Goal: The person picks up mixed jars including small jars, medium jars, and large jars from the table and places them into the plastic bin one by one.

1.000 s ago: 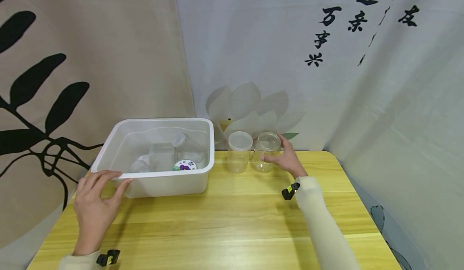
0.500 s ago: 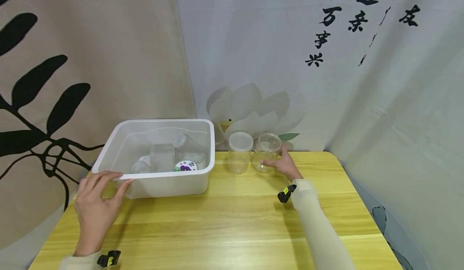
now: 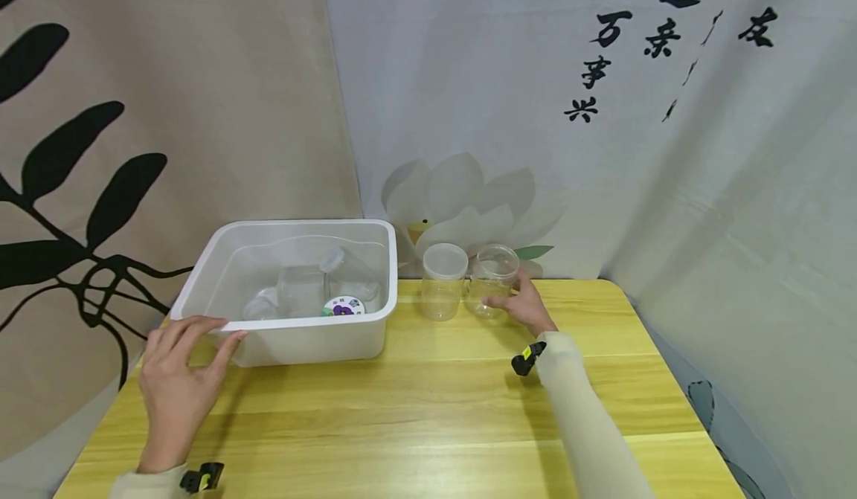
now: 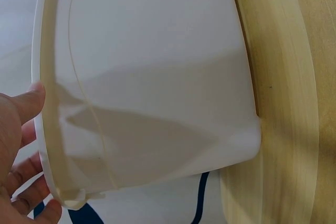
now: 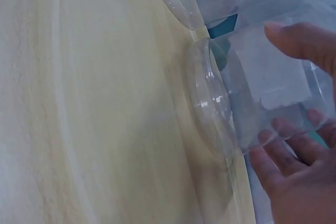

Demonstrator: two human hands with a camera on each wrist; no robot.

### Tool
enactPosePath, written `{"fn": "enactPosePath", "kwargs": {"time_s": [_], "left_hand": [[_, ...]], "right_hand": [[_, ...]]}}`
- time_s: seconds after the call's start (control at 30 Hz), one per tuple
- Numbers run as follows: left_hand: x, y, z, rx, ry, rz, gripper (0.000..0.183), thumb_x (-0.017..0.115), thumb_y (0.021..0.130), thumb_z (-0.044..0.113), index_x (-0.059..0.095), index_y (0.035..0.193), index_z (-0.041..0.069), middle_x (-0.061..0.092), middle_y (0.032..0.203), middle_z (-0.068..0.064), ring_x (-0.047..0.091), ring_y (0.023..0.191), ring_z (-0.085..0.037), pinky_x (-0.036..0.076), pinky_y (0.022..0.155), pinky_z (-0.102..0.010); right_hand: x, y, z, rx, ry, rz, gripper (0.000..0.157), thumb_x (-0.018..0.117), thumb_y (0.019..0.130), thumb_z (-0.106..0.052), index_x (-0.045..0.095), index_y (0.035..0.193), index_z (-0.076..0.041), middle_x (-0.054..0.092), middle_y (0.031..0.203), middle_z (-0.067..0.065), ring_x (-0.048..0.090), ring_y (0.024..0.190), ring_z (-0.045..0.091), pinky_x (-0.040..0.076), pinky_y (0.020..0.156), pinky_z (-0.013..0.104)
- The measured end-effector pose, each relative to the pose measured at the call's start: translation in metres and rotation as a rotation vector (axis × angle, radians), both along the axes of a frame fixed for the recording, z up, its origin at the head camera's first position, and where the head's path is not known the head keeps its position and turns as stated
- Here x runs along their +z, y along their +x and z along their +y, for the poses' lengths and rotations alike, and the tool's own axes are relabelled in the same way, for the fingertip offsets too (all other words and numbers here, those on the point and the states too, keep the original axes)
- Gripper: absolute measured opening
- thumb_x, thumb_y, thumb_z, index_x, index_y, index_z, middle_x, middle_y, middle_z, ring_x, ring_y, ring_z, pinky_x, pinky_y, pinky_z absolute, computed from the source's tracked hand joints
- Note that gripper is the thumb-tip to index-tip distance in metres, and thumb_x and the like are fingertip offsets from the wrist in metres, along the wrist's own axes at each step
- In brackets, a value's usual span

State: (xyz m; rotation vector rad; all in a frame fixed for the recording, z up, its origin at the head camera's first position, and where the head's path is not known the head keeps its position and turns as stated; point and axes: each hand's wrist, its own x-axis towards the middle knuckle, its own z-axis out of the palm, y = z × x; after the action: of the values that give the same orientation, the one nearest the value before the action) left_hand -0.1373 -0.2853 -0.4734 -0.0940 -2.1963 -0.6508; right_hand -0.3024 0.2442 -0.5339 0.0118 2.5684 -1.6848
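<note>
At the right, the head view has a clear jar (image 3: 494, 279) standing upright on the table, its top see-through. My right hand (image 3: 527, 307) holds its side, the thumb on the front and the fingers around the right side. The right wrist view has the thumb and fingertips on opposite sides of the jar's clear wall (image 5: 273, 72). Just left of it stands a second clear jar with a white lid (image 3: 445, 261). My left hand (image 3: 177, 372) grips the front left rim of a white plastic tub (image 3: 294, 343), whose smooth outer wall (image 4: 157, 40) fills the left wrist view.
Inside the tub lie several clear containers (image 3: 301, 291), and a round white lid (image 3: 344, 306) with a purple flower. The wooden table (image 3: 428, 410) ends at a cloth backdrop (image 3: 482, 97) right behind the jars. Its right edge slopes toward the front.
My right hand has slid slightly down and toward me on the jar, its fingers leaving the upper rim area for the side. Both jars, the tub and my left hand stay put.
</note>
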Motion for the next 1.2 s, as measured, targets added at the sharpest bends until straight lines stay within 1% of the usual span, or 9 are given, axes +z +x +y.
{"fn": "enactPosePath", "kwargs": {"time_s": [0.1, 0.3, 0.33, 0.5, 0.57, 0.8, 0.87, 1.07, 1.2], "left_hand": [[0.001, 0.000, 0.002, -0.004, 0.000, 0.012, 0.035, 0.092, 0.074, 0.016, 0.075, 0.101, 0.000, 0.072, 0.106, -0.023, 0.053, 0.093, -0.039, 0.027, 0.087, -0.020], [0.001, 0.000, 0.005, -0.003, 0.016, 0.061, 0.037, 0.094, 0.068, 0.011, 0.076, 0.098, 0.001, 0.072, 0.103, -0.021, 0.054, 0.090, -0.039, 0.029, 0.084, -0.022], [0.002, 0.000, 0.005, -0.003, 0.017, 0.060, 0.037, 0.094, 0.068, 0.011, 0.076, 0.098, 0.001, 0.072, 0.103, -0.021, 0.054, 0.090, -0.039, 0.029, 0.084, -0.023], [0.002, -0.001, 0.002, 0.002, 0.011, 0.009, 0.035, 0.093, 0.074, 0.015, 0.076, 0.100, 0.001, 0.072, 0.106, -0.022, 0.053, 0.092, -0.039, 0.028, 0.085, -0.022], [0.003, -0.002, 0.001, -0.001, 0.008, 0.000, 0.034, 0.092, 0.075, 0.016, 0.076, 0.100, 0.001, 0.072, 0.106, -0.022, 0.054, 0.093, -0.040, 0.029, 0.086, -0.024], [0.005, -0.003, 0.002, -0.003, -0.002, -0.024, 0.034, 0.091, 0.078, 0.019, 0.075, 0.102, 0.001, 0.072, 0.108, -0.023, 0.055, 0.097, -0.041, 0.034, 0.085, -0.034], [0.005, -0.003, 0.001, -0.002, -0.005, -0.024, 0.034, 0.091, 0.078, 0.019, 0.075, 0.102, 0.001, 0.072, 0.107, -0.023, 0.054, 0.096, -0.041, 0.034, 0.084, -0.036], [0.003, 0.000, 0.000, -0.004, -0.012, -0.004, 0.035, 0.092, 0.075, 0.017, 0.076, 0.101, 0.001, 0.072, 0.105, -0.023, 0.054, 0.093, -0.040, 0.033, 0.082, -0.032], [0.003, 0.001, 0.000, -0.002, -0.014, -0.011, 0.035, 0.091, 0.076, 0.018, 0.075, 0.101, 0.001, 0.071, 0.106, -0.023, 0.054, 0.095, -0.041, 0.034, 0.083, -0.037]], "right_hand": [[0.003, 0.001, 0.000, -0.006, 0.026, -0.007, 0.107, 0.089, 0.079, -0.025, 0.021, 0.162, -0.023, 0.036, 0.161, 0.021, 0.038, 0.147, 0.045, 0.043, 0.111, 0.062], [0.007, 0.004, 0.002, 0.003, 0.059, -0.011, 0.104, 0.089, 0.080, -0.028, 0.024, 0.161, -0.020, 0.036, 0.161, 0.022, 0.037, 0.147, 0.045, 0.041, 0.113, 0.062], [0.008, 0.004, 0.002, 0.006, 0.057, -0.006, 0.104, 0.089, 0.080, -0.027, 0.024, 0.160, -0.020, 0.036, 0.161, 0.022, 0.037, 0.147, 0.045, 0.040, 0.113, 0.061], [0.012, 0.005, 0.004, 0.027, 0.064, 0.036, 0.102, 0.089, 0.080, -0.029, 0.027, 0.160, -0.020, 0.039, 0.159, 0.018, 0.037, 0.147, 0.042, 0.036, 0.119, 0.056], [0.014, 0.006, 0.005, 0.033, 0.074, 0.052, 0.101, 0.089, 0.080, -0.030, 0.027, 0.160, -0.021, 0.039, 0.159, 0.016, 0.036, 0.147, 0.040, 0.033, 0.121, 0.055], [0.020, 0.012, 0.006, 0.035, 0.067, 0.051, 0.102, 0.088, 0.081, -0.036, 0.026, 0.161, -0.025, 0.039, 0.159, 0.014, 0.037, 0.147, 0.039, 0.032, 0.122, 0.054], [0.020, 0.014, 0.006, 0.035, 0.067, 0.055, 0.102, 0.088, 0.081, -0.037, 0.026, 0.161, -0.024, 0.039, 0.159, 0.014, 0.037, 0.147, 0.039, 0.033, 0.121, 0.055], [0.022, 0.023, 0.005, 0.037, 0.079, 0.073, 0.100, 0.088, 0.081, -0.038, 0.028, 0.160, -0.024, 0.041, 0.158, 0.012, 0.038, 0.147, 0.038, 0.035, 0.120, 0.055], [0.025, 0.026, 0.005, 0.031, 0.098, 0.093, 0.097, 0.088, 0.082, -0.036, 0.029, 0.159, -0.023, 0.043, 0.156, 0.014, 0.039, 0.146, 0.039, 0.036, 0.119, 0.055]]}}
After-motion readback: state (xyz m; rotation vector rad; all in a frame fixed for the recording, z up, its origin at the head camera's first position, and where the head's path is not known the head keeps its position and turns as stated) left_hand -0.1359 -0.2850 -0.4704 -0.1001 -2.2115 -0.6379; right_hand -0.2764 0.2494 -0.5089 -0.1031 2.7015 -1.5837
